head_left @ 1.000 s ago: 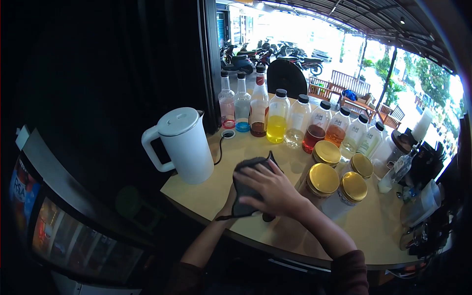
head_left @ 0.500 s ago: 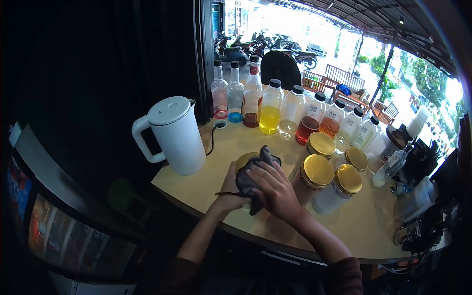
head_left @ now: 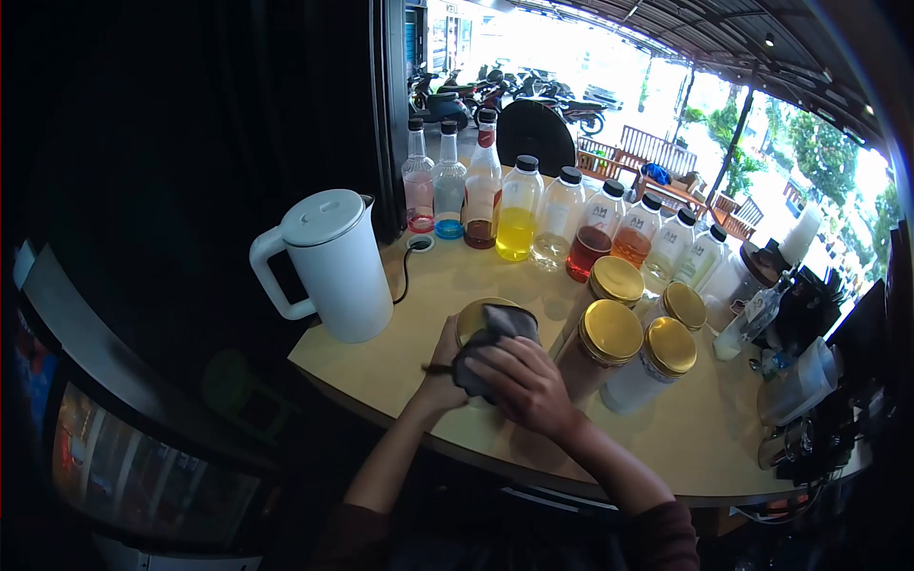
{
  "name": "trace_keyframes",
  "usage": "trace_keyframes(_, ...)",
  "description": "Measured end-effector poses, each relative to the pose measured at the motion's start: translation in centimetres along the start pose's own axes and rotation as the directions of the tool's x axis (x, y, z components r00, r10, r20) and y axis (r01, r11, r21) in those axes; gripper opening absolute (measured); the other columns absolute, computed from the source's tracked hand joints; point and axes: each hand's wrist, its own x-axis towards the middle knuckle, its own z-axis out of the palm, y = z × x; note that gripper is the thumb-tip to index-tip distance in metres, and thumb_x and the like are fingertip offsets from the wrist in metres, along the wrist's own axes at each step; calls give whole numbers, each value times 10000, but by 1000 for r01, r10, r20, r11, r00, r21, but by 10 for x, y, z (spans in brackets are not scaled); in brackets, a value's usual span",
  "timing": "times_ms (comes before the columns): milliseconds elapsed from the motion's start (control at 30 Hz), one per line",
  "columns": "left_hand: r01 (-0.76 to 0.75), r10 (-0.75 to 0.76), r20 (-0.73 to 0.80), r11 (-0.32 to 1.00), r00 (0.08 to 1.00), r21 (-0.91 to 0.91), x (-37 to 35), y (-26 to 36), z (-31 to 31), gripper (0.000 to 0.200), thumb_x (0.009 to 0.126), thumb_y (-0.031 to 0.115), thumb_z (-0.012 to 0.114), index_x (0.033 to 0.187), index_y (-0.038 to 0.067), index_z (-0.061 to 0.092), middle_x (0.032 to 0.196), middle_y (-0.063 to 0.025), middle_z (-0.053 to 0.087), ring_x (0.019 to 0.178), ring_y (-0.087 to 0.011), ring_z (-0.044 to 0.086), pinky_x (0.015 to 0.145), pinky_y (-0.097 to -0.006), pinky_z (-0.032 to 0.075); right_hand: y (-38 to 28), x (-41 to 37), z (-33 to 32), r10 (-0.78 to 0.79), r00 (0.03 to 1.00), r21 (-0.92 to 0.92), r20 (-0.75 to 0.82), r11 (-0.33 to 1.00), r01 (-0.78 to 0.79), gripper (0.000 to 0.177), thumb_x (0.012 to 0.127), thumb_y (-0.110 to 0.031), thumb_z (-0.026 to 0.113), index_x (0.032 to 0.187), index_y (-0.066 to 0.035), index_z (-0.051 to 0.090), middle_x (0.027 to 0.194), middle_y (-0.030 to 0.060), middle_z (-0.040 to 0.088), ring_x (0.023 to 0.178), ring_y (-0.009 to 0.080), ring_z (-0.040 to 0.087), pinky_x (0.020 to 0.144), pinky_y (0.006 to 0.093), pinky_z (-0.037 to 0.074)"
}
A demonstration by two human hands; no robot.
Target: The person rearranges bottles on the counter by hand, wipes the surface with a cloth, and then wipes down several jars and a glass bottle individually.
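Observation:
My left hand [head_left: 441,373] is wrapped round the near left side of a jar with a gold lid [head_left: 472,320], above the table's front part. My right hand [head_left: 526,383] is closed on a dark grey cloth [head_left: 505,322] and presses it against the jar's lid and near side. Cloth and fingers cover most of the jar's body. Just right of my right hand stand several gold-lidded jars, the closest with a brown content [head_left: 598,357] and another with a white content [head_left: 657,366].
A white electric kettle [head_left: 338,266] stands left, its black cord behind it. Black-capped bottles of coloured liquid, such as a yellow one [head_left: 517,224], line the table's [head_left: 400,376] back edge. A clear pitcher [head_left: 798,385] and dark equipment crowd the right end.
My right hand has slid the cloth slightly down and towards me, baring more of the gold lid. The left hand keeps its hold on the jar.

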Motion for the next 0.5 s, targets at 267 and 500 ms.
trace_keyframes(267, 51, -51, -36, 999, 998, 13, 5, 17, 6, 910, 579, 174, 872, 1317, 25, 361, 1287, -123, 470, 1194, -221, 495, 974, -359, 439, 14, 60, -12, 537, 797, 94, 276, 810, -579, 772, 750, -650, 616, 1225, -43, 567, 1191, 188, 550, 1124, 369, 529, 925, 445, 449)
trace_keyframes(500, -10, -2, -130, 996, 992, -87, 7, 4, 8, 982, 507, 110, 864, 1305, 26, 297, 1241, -122, 461, 1197, -230, 464, 1006, -364, 400, 66, 53, -6, 570, 705, 425, 422, 563, -709, 371, 923, -337, 539, 1053, 4, 607, 783, 207, 632, 796, 362, 630, 780, 402, 492)
